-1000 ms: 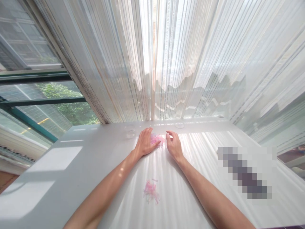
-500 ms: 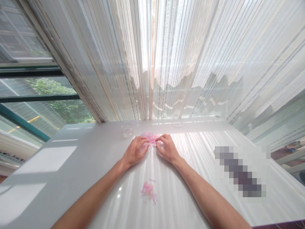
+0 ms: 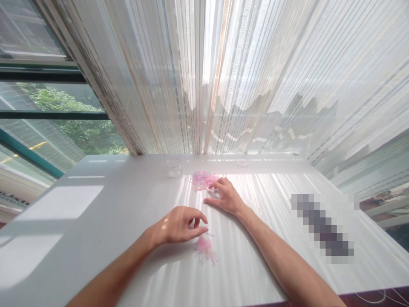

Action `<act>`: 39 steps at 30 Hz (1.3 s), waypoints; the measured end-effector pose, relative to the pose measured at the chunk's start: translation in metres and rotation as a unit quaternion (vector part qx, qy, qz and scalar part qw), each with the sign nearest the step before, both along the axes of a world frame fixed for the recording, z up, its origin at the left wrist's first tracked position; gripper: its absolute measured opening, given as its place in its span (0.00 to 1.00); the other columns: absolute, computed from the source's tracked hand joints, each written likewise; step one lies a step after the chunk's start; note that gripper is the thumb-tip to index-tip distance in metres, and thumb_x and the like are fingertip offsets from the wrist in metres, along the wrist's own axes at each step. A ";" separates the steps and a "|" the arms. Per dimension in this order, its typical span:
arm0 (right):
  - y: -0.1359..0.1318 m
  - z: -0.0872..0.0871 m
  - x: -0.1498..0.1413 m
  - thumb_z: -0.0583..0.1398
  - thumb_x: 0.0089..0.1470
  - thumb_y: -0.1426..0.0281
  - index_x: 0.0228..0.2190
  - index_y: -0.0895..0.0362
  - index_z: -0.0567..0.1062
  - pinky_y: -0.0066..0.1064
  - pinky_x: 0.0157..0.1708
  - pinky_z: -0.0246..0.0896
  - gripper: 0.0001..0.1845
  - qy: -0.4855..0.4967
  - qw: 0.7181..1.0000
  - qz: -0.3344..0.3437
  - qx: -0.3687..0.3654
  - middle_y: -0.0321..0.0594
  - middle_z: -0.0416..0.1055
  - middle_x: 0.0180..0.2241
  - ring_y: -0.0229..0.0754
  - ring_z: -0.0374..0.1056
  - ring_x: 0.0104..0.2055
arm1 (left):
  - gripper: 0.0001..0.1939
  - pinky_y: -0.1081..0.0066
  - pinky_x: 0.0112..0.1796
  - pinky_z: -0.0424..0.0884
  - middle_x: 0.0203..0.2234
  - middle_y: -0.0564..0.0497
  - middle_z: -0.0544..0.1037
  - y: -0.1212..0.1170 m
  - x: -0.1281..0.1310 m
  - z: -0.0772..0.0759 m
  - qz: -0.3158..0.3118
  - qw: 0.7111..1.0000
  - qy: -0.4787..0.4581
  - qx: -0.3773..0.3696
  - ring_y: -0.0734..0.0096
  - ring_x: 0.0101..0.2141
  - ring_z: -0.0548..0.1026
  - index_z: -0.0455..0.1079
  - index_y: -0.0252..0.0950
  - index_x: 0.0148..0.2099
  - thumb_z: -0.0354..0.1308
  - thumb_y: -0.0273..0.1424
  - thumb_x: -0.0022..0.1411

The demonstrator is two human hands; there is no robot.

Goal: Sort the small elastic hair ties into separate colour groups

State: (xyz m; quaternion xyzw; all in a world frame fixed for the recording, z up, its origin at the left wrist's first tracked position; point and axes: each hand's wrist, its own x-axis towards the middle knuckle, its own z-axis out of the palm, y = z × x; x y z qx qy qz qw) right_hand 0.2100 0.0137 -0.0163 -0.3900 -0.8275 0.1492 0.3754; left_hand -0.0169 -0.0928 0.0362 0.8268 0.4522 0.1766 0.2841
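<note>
A larger heap of thin pink and pastel pieces (image 3: 203, 180), which look like small elastic bands, lies toward the back of the white table. My right hand (image 3: 226, 197) rests at its right edge, thumb and fingers apart; nothing can be made out between them. Closer to me is a smaller, loose pile of the same pieces (image 3: 204, 251). Just above that pile's upper left side hovers my left hand (image 3: 183, 225), fingers curved, with a gap between thumb and fingertips.
A clear round container (image 3: 174, 168) stands behind the heap to the left. Further right lies a clear flat disc (image 3: 242, 163), perhaps its lid. A pixelated dark long object (image 3: 324, 228) is on the table's right side. Striped curtains (image 3: 198, 76) hang behind the table (image 3: 105, 238).
My left hand has left the larger heap and come back toward me, beside the smaller pile. My right hand stays by the heap, its fingers spread wider. The view has shifted slightly.
</note>
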 end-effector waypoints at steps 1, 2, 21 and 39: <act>0.000 0.000 0.000 0.74 0.50 0.61 0.36 0.50 0.81 0.42 0.45 0.70 0.13 0.000 1.000 -0.003 -0.002 0.40 0.74 0.35 0.49 0.70 0.40 | 0.09 0.75 0.28 0.68 0.23 0.57 0.79 -0.002 -0.001 0.001 -0.010 1.000 0.001 -0.013 0.75 0.23 0.72 0.82 0.43 0.42 0.64 0.39 0.63; 0.000 0.000 0.000 0.72 0.53 0.62 0.36 0.51 0.81 0.42 0.45 0.70 0.10 0.002 1.000 -0.010 -0.004 0.41 0.74 0.35 0.49 0.70 0.40 | 0.09 0.75 0.28 0.68 0.24 0.58 0.79 -0.004 -0.003 0.002 -0.020 0.999 0.002 -0.026 0.75 0.23 0.72 0.82 0.43 0.42 0.65 0.39 0.62; -0.110 0.022 0.021 0.61 0.63 0.70 0.39 0.51 0.82 0.36 0.38 0.71 0.08 -0.043 0.992 0.053 -0.107 0.38 0.75 0.34 0.44 0.74 0.36 | 0.16 0.63 0.43 0.76 0.45 0.46 0.84 -0.045 -0.003 0.008 0.052 0.998 0.040 0.003 0.59 0.41 0.82 0.76 0.40 0.56 0.54 0.38 0.73; -0.148 0.016 0.018 0.56 0.69 0.74 0.38 0.54 0.73 0.37 0.40 0.69 0.07 0.015 0.996 0.064 -0.068 0.42 0.71 0.37 0.45 0.70 0.39 | 0.16 0.62 0.47 0.78 0.49 0.47 0.84 -0.083 0.019 -0.015 0.166 0.978 -0.117 0.041 0.63 0.41 0.81 0.75 0.41 0.58 0.57 0.34 0.72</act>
